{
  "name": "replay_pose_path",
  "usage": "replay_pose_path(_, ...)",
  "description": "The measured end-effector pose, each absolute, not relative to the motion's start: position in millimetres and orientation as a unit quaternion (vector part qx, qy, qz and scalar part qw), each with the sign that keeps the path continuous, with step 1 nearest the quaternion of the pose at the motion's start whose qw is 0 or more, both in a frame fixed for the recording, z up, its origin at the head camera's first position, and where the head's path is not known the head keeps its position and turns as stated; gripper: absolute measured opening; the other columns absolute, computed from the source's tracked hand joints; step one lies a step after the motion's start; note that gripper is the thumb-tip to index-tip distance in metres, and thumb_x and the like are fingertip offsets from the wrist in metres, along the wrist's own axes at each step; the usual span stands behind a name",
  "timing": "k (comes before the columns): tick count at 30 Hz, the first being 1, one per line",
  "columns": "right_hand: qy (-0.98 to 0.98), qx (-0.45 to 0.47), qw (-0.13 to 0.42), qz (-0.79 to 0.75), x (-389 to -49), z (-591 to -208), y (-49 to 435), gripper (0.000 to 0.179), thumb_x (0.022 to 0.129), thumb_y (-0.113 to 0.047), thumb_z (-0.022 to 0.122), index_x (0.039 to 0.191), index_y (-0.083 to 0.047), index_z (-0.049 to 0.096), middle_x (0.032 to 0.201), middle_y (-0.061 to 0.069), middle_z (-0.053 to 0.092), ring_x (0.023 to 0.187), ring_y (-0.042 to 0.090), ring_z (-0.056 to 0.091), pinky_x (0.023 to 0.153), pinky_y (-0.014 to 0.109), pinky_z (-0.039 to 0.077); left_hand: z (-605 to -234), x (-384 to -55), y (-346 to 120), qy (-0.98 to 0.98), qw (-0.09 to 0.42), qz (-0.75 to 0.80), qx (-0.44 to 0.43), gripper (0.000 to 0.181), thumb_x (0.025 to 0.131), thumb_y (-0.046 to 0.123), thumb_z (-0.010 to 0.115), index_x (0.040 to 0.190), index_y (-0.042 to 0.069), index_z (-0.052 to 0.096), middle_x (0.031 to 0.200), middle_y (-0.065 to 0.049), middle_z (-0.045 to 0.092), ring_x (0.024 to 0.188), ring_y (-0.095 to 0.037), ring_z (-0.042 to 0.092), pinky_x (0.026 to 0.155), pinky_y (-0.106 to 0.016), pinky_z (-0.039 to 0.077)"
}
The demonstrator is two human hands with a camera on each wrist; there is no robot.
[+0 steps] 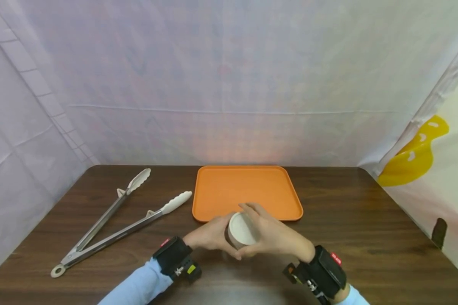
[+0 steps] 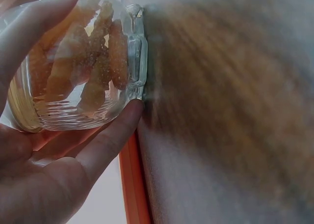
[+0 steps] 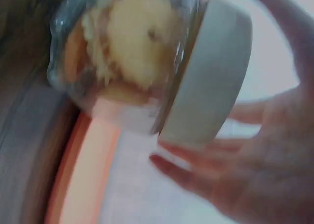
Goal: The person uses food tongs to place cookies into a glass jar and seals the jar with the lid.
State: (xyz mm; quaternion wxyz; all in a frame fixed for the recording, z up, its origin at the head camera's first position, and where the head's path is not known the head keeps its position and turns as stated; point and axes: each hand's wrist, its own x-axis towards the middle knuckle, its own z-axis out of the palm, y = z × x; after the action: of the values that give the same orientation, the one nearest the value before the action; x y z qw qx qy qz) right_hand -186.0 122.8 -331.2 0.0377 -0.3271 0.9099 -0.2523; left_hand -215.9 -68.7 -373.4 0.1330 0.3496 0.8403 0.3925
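Observation:
A clear glass jar (image 2: 83, 62) with a pale lid (image 1: 242, 229) holds orange and yellowish pieces, perhaps snacks. My left hand (image 1: 211, 235) grips its side, thumb on one face and fingers round the other. Around the lid is my right hand (image 1: 272, 234), its fingers and thumb spread, with a gap between palm and lid in the right wrist view. Some right fingertips are at the lid's edge, but blur hides whether they touch. The jar's base is close above the tabletop (image 1: 351, 237); contact cannot be told.
An orange tray (image 1: 248, 186) lies just beyond the hands. Long metal tongs (image 1: 116, 233) with white tips lie spread on the left of the table. Pale cloth walls (image 1: 221, 84) stand behind and at both sides.

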Motion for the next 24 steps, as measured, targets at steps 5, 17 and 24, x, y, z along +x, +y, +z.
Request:
replay_pose_path(5, 0.893, -0.355, 0.083, -0.264, -196, -331, 130, 0.086, 0.068, -0.045, 0.072, 0.135, -0.007, 0.034, 0.123, 0.006, 0.044, 0.100, 0.018, 0.049, 0.072, 0.028, 0.045, -374, -216, -68, 0.842, 0.117, 0.390, 0.354, 0.086, 0.054, 0.029, 0.085, 0.125, 0.011, 0.041, 0.113, 0.000, 0.054, 0.101, -0.013, 0.050, 0.087, -0.028, 0.039)
replay_pose_path(17, 0.900, -0.350, -0.033, -0.257, -192, -342, 125, 0.076, 0.065, -0.043, 0.073, 0.125, -0.002, 0.047, 0.105, 0.005, 0.056, 0.085, 0.015, 0.057, 0.065, 0.022, 0.046, -374, -215, -68, 0.840, 0.108, 0.395, 0.355, 0.084, 0.053, 0.027, 0.086, 0.123, 0.009, 0.043, 0.112, -0.001, 0.055, 0.100, -0.013, 0.051, 0.087, -0.028, 0.039)
replay_pose_path(24, 0.907, -0.333, -0.092, -0.241, -187, -348, 121, 0.072, 0.065, -0.042, 0.072, 0.119, -0.001, 0.051, 0.104, 0.010, 0.058, 0.079, 0.017, 0.059, 0.061, 0.022, 0.046, -374, -213, -67, 0.846, 0.104, 0.389, 0.349, 0.086, 0.052, 0.028, 0.086, 0.124, 0.008, 0.043, 0.112, -0.002, 0.055, 0.100, -0.014, 0.051, 0.086, -0.028, 0.040)
